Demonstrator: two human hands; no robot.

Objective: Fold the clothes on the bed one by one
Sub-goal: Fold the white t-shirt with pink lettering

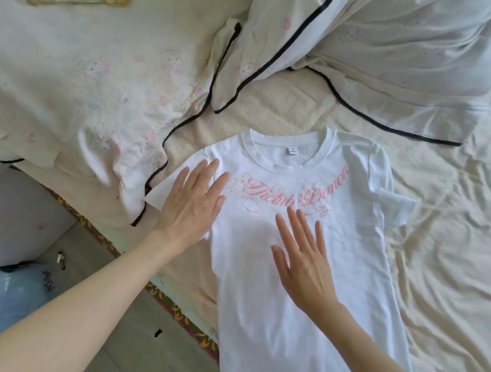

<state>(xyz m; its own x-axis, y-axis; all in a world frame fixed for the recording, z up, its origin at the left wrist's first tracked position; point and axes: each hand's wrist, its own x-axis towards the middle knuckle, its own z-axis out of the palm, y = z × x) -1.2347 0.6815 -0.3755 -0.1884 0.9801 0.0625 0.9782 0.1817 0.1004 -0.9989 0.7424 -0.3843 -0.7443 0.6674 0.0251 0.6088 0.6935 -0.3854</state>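
A white T-shirt (347, 241) with pink script across the chest lies spread face up on the bed, collar towards the far side. My left hand (191, 202) lies flat with straight fingers on the shirt's left shoulder and sleeve. My right hand (305, 261) rests flat on the middle of the chest, just below the print. Neither hand grips the cloth. The hem runs out of view at the bottom.
A cream quilt with black piping (106, 99) is bunched at the left and back. A white pillow (419, 52) lies at the back right. Wrinkled cream sheet (459, 242) stretches to the right. The bed's edge (151, 289) and the floor with a blue bag (4, 294) are at lower left.
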